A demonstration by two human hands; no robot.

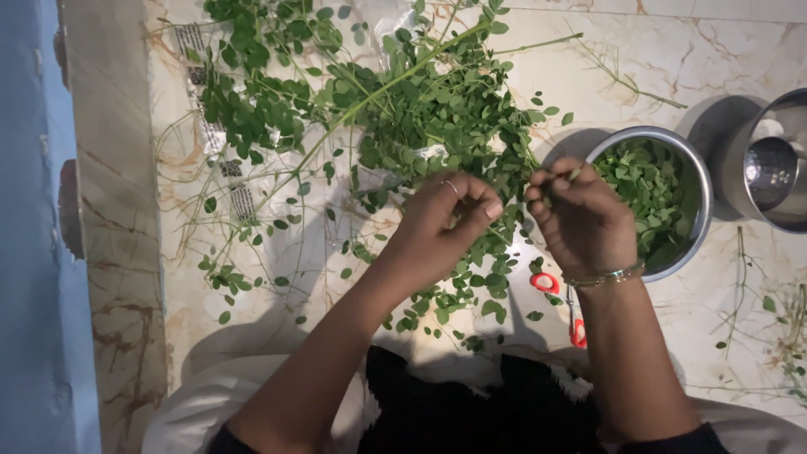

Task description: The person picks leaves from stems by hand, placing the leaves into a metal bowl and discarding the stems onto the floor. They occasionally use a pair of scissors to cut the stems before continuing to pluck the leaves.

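- A blue wall [34, 252] ran along the left edge of the marble floor [723, 50], with a raised marble skirting [109, 210] between them; the stone was cream with rust-brown veins.
- A clear plastic wrapper [220, 143] with dark printing lay flat near the far left corner, under the greens.
- A big heap of leafy sprigs [403, 101] spread over the far middle of the floor, most stems with their small round leaves on, so much stripping looked left to do.
- The left hand [441, 223] was closed in a loose fist, thumb and fingers pinched on a thin sprig; a ring showed on one finger.
- Loose leaves [471, 286] lay scattered on the floor below and between the hands.
- The right hand [580, 219] was also closed, fingertips nipping a green stem just beside the bowl's near rim; a bangle sat at the wrist.
- Scissors with red handles [559, 294] lay on the floor under the right forearm.
- A steel bowl [702, 193] right of the hands held a good layer of plucked leaves [647, 189], so part of the work looked done.
- A bare stalk [622, 80] lay beyond the bowl, and more bare stems [740, 286] lay toward the near right corner.
- A second steel vessel [769, 164] stood at the right edge; I could not tell what it held.
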